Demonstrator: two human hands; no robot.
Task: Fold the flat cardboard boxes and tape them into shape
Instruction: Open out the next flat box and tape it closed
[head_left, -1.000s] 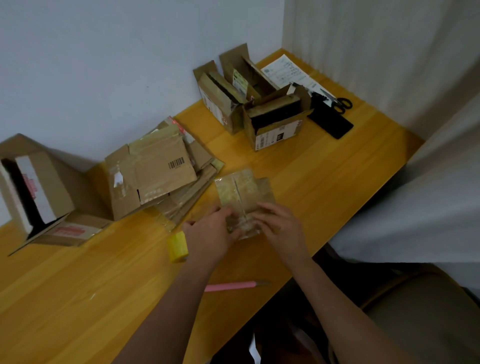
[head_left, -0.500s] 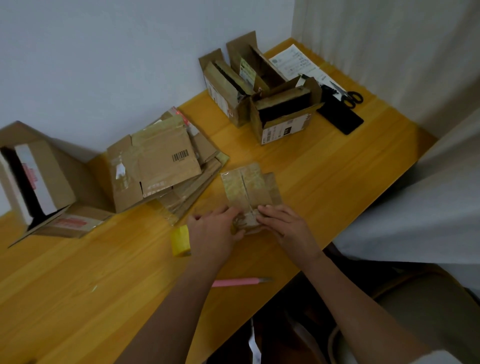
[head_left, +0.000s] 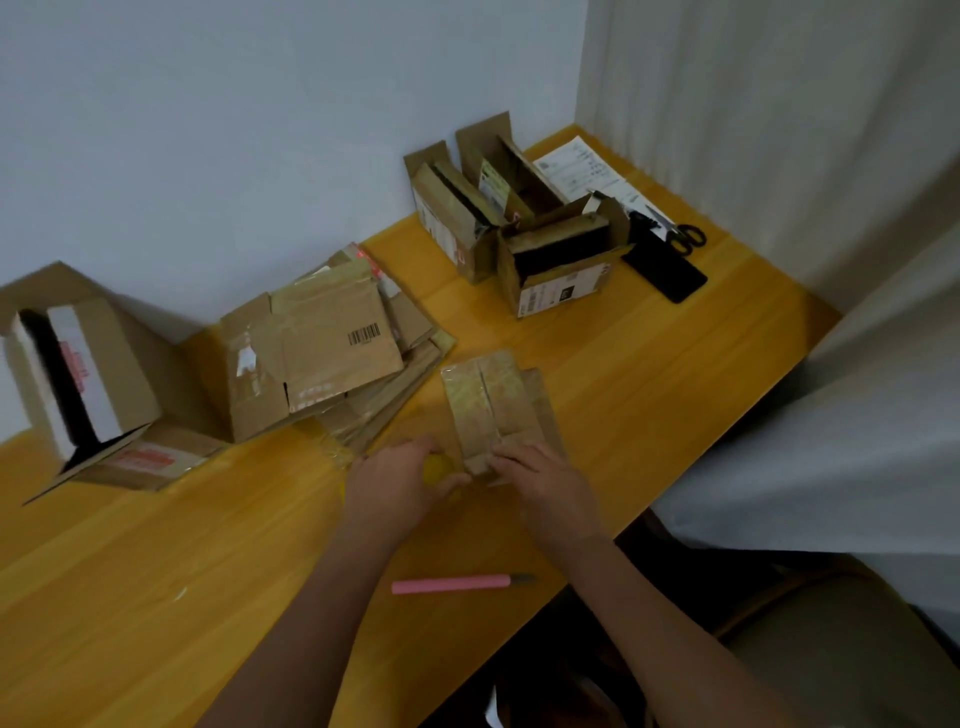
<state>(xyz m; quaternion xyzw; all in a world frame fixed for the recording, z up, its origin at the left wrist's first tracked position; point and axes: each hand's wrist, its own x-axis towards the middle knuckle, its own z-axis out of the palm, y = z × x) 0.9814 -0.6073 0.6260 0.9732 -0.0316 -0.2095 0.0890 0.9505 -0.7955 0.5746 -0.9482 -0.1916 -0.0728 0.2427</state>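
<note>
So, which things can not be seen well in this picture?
- Yellow tape roll, head view: mostly hidden under the left hand.
- Small box, near edge: covered by the right hand.
- Paper sheet: print too small to read.
- Scissors: blades blurred, dark.

A pink-handled craft knife is lying on the yellow wooden table near its front edge. Black-handled scissors are resting on a white printed paper sheet, beside a flat black rectangular object.

Flat stack left of small box; knife nearer; 3 boxes behind.
</note>
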